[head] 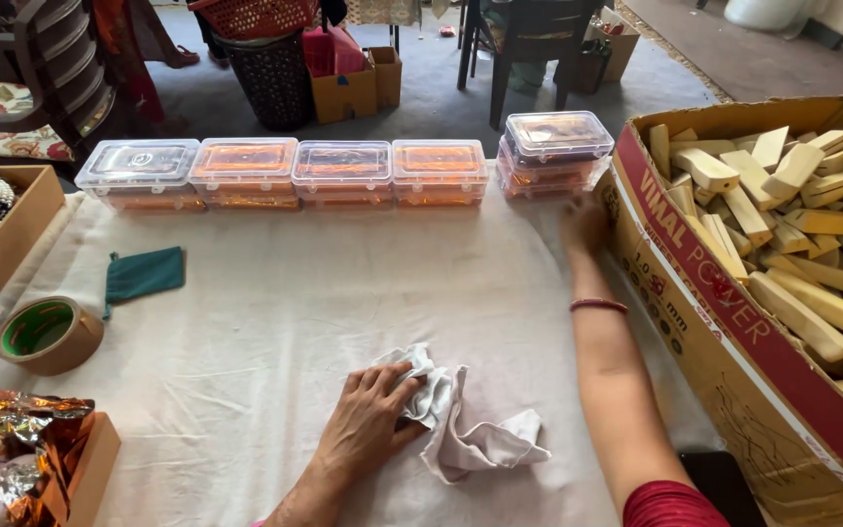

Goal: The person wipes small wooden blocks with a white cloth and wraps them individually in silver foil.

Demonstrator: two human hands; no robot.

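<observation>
Resting palm-down at about six o'clock, the left hand [368, 420] lay on a crumpled white cloth [465, 429], its fingers curled over the cloth's left edge in a loose grip that pinned it to the bench [275, 303]. The wrist came in from the near edge, angled toward one o'clock. Left of it, toward nine o'clock, sat a roll of brown tape [48, 335] and a small green pouch [143, 275], both well apart from the hand, with bare covering between.

Along twelve o'clock ran a row of clear lidded boxes [290, 174], side by side near the far edge. The right hand [585, 224] stretched out toward one o'clock, forearm long and straight, reaching the stacked boxes [550, 156] at the row's right end; whether its grip was wide or closed could not be told. At three o'clock an open carton of wooden blocks [782, 244] crowded just beside that arm.
</observation>
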